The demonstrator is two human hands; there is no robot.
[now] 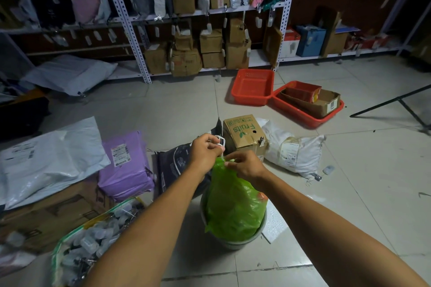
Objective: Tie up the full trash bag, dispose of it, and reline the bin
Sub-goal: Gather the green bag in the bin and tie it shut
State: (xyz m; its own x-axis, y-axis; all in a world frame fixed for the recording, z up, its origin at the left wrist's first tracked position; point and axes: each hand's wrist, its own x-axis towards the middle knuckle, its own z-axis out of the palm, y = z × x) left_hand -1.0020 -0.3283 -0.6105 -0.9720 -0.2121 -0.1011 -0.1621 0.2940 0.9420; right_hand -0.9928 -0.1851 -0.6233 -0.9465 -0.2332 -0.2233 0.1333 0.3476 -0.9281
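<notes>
While both arms reach forward over the floor, the left hand (206,150) pinches a thin white drawstring loop (221,141) raised above the gathered neck of the green trash bag (234,202), and the right hand (245,165) grips the bunched top of that bag just beside it. Bulging and full, the bag sits inside a round grey bin (235,241) near the middle of the scene, its plastic spilling over the rim; something orange shows through its right side.

Just beyond the hands stands a cardboard box printed "Fruits" (243,130), closed, with a white sack (291,149) lying to its right and a dark mailer bag (177,163) to its left. Farther right on the tiles are two red plastic baskets — the nearer-left one (254,87) shows only its own red bottom, while the other (307,112) holds a flattened cardboard box and a red carton.

At near left a clear bag with green edging (93,237) is packed with small pale plastic pieces. Beside it lie a purple parcel (126,165) and white mailers (51,156) — all sealed. Along the far wall, metal shelving (123,16) carries rows of cardboard boxes and soft parcels.
</notes>
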